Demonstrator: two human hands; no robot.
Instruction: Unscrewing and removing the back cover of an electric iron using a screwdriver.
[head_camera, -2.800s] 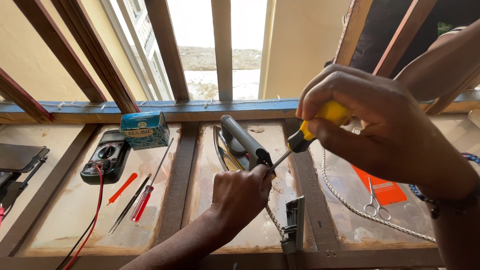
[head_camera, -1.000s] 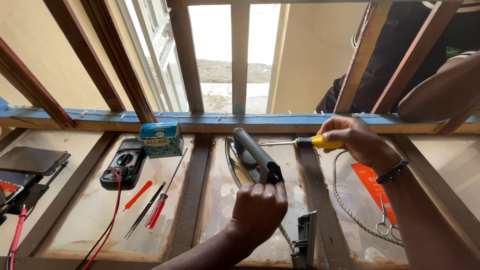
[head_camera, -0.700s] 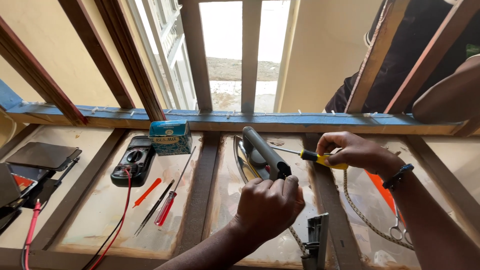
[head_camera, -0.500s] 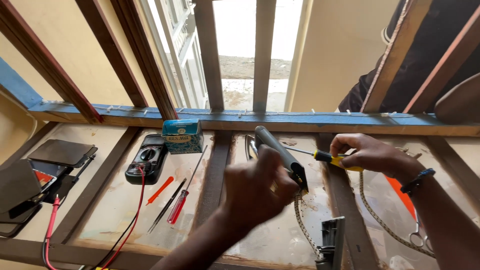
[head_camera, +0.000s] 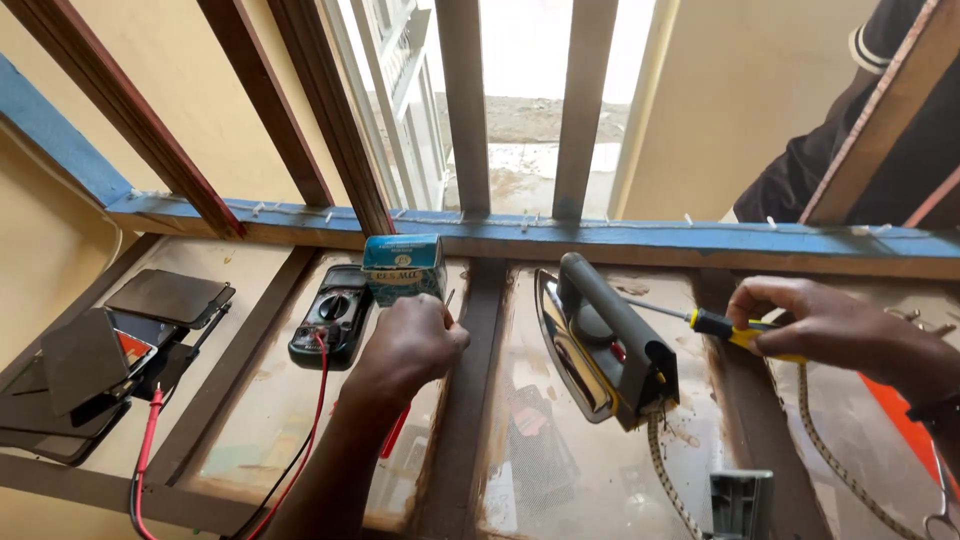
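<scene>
An electric iron (head_camera: 600, 350) with a grey handle stands on its edge on the glass-topped table, its shiny soleplate turned left. My right hand (head_camera: 830, 325) is closed around a yellow-and-black screwdriver (head_camera: 725, 328), whose shaft points at the iron's handle. My left hand (head_camera: 410, 340) is off the iron and hovers, fingers curled, over small hand tools lying beside a black multimeter (head_camera: 325, 315). A red-handled tool (head_camera: 395, 432) shows under my wrist. Whether the left hand grips anything is hidden.
A teal box (head_camera: 403, 265) stands behind the multimeter. Dark flat devices (head_camera: 110, 350) and a red test lead (head_camera: 150, 440) lie at the left. The iron's braided cord (head_camera: 660, 465) runs to a grey plug part (head_camera: 740, 500). Another person in dark clothes (head_camera: 860, 150) stands at the upper right.
My left hand let go of the iron and moved left to the tools by the multimeter. The view swung left. The right hand keeps the screwdriver near the iron.
</scene>
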